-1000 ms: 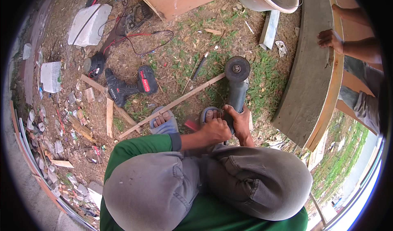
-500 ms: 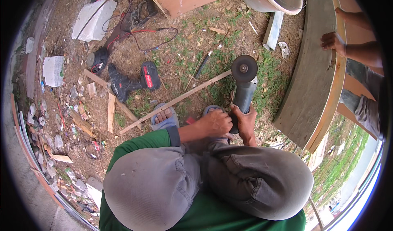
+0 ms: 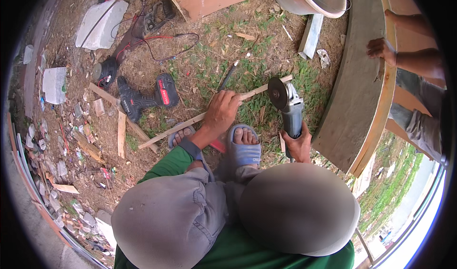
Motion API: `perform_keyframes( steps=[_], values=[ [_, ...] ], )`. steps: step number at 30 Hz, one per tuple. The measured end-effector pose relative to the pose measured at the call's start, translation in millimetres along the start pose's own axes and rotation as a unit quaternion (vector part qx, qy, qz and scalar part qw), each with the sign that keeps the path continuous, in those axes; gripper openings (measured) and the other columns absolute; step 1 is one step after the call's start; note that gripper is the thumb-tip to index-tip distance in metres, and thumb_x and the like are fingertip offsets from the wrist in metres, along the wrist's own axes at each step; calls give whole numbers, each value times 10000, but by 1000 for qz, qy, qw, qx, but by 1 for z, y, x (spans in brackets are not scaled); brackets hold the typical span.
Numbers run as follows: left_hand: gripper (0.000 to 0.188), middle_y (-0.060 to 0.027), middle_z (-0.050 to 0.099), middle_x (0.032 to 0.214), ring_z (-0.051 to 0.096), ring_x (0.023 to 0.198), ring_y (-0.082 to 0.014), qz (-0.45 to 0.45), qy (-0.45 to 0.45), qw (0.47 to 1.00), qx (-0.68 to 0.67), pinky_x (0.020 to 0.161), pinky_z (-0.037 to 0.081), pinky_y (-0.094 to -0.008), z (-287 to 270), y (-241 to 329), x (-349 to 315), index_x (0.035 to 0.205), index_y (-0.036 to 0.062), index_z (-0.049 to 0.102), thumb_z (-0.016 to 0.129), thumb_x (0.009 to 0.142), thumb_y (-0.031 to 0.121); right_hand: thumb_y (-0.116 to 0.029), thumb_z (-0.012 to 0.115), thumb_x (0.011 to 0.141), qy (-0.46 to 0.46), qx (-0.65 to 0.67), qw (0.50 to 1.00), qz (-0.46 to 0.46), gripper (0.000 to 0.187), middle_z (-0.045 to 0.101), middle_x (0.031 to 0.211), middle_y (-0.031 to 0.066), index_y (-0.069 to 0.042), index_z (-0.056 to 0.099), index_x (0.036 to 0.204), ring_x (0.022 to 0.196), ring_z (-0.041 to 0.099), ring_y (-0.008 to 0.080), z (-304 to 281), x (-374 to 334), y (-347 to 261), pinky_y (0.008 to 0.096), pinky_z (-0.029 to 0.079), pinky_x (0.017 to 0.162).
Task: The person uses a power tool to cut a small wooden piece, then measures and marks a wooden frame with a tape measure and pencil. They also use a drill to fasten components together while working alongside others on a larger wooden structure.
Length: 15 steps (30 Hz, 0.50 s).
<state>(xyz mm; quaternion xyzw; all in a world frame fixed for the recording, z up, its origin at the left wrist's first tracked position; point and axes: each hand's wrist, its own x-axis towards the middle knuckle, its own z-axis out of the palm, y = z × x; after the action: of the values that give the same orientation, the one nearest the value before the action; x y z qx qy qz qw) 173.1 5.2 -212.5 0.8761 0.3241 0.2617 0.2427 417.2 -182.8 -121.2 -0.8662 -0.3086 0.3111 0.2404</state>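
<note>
My right hand (image 3: 299, 145) is wrapped round the body of an angle grinder (image 3: 292, 119). The grinder's dark disc (image 3: 277, 93) stands on edge close to the far end of a thin wooden strip (image 3: 178, 131); whether they touch I cannot tell. Closed over the middle of that strip is my left hand (image 3: 221, 111), just above my sandalled feet. A dark pen-like stick (image 3: 228, 76) lies on the ground just beyond my left fingers. Part of something red (image 3: 218, 146) shows between my feet.
A cordless drill (image 3: 148, 97) lies left, by wood offcuts (image 3: 122, 134). Farther off are a corded power tool (image 3: 105, 72), pale blocks (image 3: 101, 25), a wooden box (image 3: 209, 0) and a bucket (image 3: 309, 0). Another person's hand (image 3: 382, 51) rests on a curved board (image 3: 354, 83) at right.
My left hand has left the grinder's rear and moved forward onto the wooden strip. The grinder has turned, its disc now edge-on beside the strip, and my right hand has shifted slightly right.
</note>
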Motion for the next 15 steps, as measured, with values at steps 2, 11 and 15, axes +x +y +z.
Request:
perform_keyframes(
  steps=[2, 11, 15],
  values=[
    [304, -99, 660, 1106, 651, 1025, -316, -8, 5, 1000, -3, 880, 555, -453, 9, 0, 2, 1214, 11, 750, 806, 926, 90, -327, 903, 817, 7, -9, 1000, -28, 746, 782, 1085, 249, 44, 613, 1397, 974, 775, 356, 2, 3, 1, 473, 593, 927],
    [267, -88, 664, 1091, 651, 1056, -304, -35, 13, 999, -14, 906, 568, -430, 17, -3, -1, 1180, 17, 754, 795, 936, 120, -316, 884, 836, -45, -27, 999, -2, 829, 782, 1122, 301, -6, 544, 1526, 1026, 799, 422, 9, 10, 1, 515, 619, 908],
    [258, -91, 665, 1080, 650, 1050, -308, -39, 11, 999, -17, 898, 573, -431, 17, -4, 0, 1164, 11, 757, 799, 934, 118, -318, 877, 839, -35, -56, 997, -48, 820, 779, 1094, 320, -17, 545, 1526, 994, 800, 447, 15, 16, 1, 515, 624, 873]
  ],
)
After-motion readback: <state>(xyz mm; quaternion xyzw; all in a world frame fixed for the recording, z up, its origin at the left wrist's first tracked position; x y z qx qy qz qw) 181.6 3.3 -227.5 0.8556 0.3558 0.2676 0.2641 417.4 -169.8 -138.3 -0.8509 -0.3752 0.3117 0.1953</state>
